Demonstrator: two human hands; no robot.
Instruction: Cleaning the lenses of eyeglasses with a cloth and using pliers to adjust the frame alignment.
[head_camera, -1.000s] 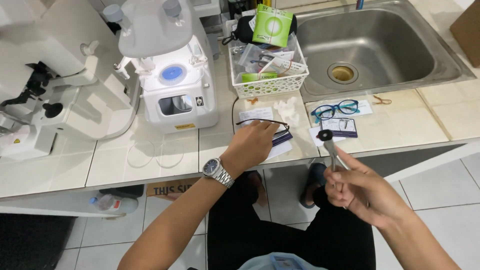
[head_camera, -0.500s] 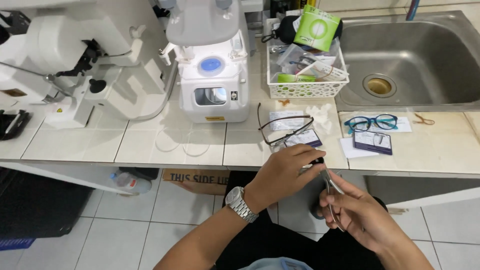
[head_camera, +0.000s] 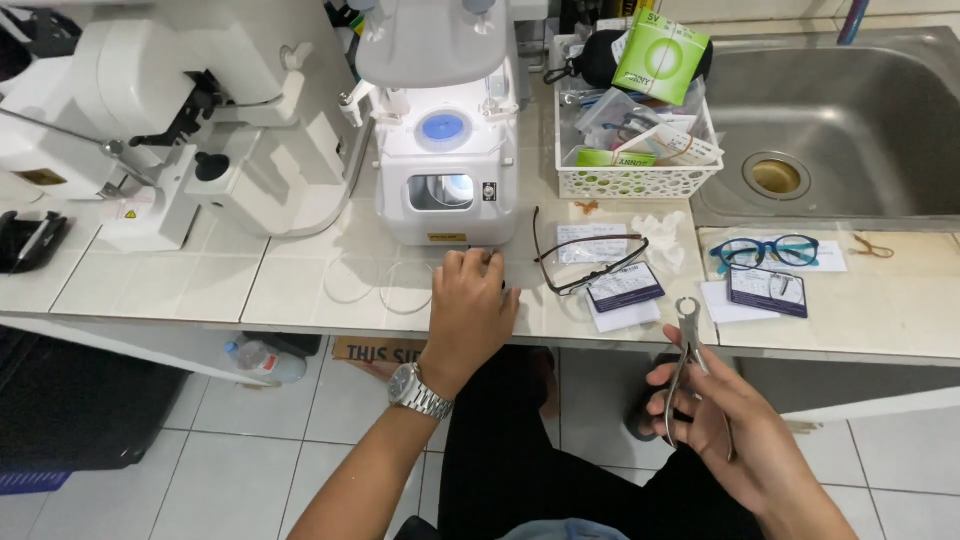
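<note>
Head view: nearest the camera, the right hand (head_camera: 745, 440) was seen closed around a pair of metal pliers (head_camera: 692, 368), the jaws pointed up and held clear of the counter edge. A little further out, the left hand (head_camera: 470, 310), a metal watch (head_camera: 420, 392) on its wrist, was laid on the tiled counter (head_camera: 300, 290) with the fingers curled down, the fingertips touching the base of the white lens machine (head_camera: 445, 150); nothing was seen pinched in it. Two clear round lenses (head_camera: 380, 285) were lying just beside that hand, apart from any frame. A dark thin-rimmed frame (head_camera: 585, 262) was resting on paper slips to the right, seemingly without lenses, so by the look of it fitting was not yet done. Blue glasses (head_camera: 765, 252) were set near the sink (head_camera: 850, 130). Beyond, a white basket (head_camera: 635, 182) of packets was standing, and a larger white instrument (head_camera: 170, 110) was at the far left.
</note>
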